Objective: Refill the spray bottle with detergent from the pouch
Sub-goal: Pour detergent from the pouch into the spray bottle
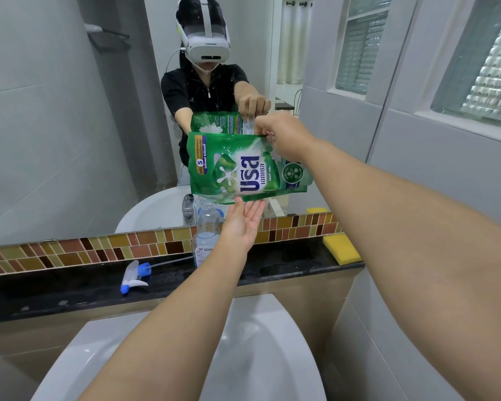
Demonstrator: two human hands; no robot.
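On the counter [70,290] I see the spray head [133,274] lying by the open bottle [207,227], my left hand [242,224] flat with fingers apart under the soft, floppy green pouch [243,169], and my right hand [281,134] pinching its top corner.

Centre of the frame, the pouch [243,166] shows bright green, with white and dark blue lettering, a white splash mark and an orange-yellow panel at its left edge. Just below it, the bottle [206,233] is clear with a white label. Lower left, the spray head [133,277] is white and blue on the black surface [70,287]. A mosaic strip [84,253] runs brown, amber and tan. Right, a yellow sponge [342,248]. Bottom, a white basin [258,357].
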